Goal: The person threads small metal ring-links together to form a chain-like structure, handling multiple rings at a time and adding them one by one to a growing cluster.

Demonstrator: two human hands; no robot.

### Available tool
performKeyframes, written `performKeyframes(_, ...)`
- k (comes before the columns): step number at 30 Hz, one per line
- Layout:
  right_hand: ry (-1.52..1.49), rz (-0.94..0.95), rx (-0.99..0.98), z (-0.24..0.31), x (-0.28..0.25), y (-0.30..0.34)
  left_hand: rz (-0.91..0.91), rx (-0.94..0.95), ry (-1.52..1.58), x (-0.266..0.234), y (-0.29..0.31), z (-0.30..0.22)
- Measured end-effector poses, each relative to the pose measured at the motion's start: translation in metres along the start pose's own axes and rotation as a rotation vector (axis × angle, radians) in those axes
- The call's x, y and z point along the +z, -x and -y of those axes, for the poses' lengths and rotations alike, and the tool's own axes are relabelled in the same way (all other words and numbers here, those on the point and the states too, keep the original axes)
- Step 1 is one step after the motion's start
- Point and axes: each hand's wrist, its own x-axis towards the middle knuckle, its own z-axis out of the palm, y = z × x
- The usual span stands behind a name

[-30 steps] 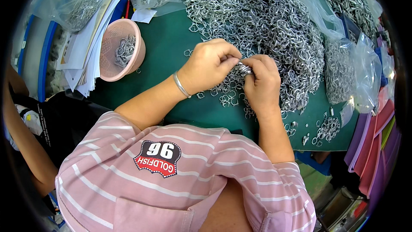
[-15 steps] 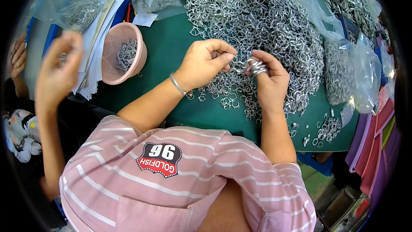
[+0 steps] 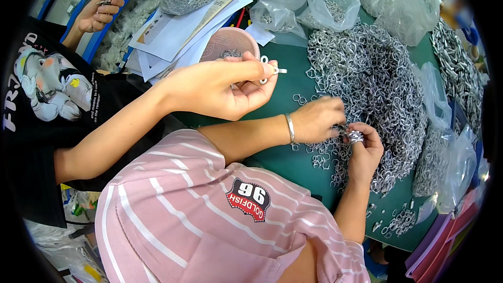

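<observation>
A large heap of grey metal rings (image 3: 372, 89) lies on the green tabletop (image 3: 262, 153). At its near left edge is my left hand (image 3: 316, 119), a metal bangle on the wrist; its fingers are smeared by motion, so any hold is unclear. My right hand (image 3: 365, 149) is closed around a small stack of metal rings (image 3: 356, 136) beside the heap. From the left a co-worker's hand (image 3: 225, 86) reaches over my left forearm, pinching a small looped metal piece (image 3: 273, 70). The co-worker's other hand (image 3: 99, 13) holds a small metal part.
Behind the reaching hand stands a pink basket (image 3: 252, 39) with metal parts inside. Papers (image 3: 209, 18) lie beside it. Plastic bags (image 3: 330, 5) line the back, and another bag of rings (image 3: 432, 160) lies right. Loose rings (image 3: 401, 222) are scattered near the front right edge.
The view has swung left, bringing more of the co-worker into it. The co-worker's hand has come in over my left forearm with the metal piece. My right hand still holds the rings.
</observation>
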Motion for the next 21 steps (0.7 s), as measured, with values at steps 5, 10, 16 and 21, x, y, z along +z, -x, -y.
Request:
performKeyframes(5,0.022,-0.028,-0.019,0.000,0.001,-0.001,0.054,-0.048,-0.094,0.013,-0.001,0.001)
performKeyframes(10,0.061,0.007,-0.044,0.000,0.000,0.000,0.022,-0.035,-0.091,0.017,-0.003,0.006)
performKeyframes(16,0.115,0.029,-0.137,-0.006,0.004,-0.001,-0.131,-0.050,0.064,0.009,-0.003,0.000)
performKeyframes(21,0.162,0.040,-0.114,-0.009,0.000,0.000,-0.150,-0.073,0.167,0.001,-0.008,-0.010)
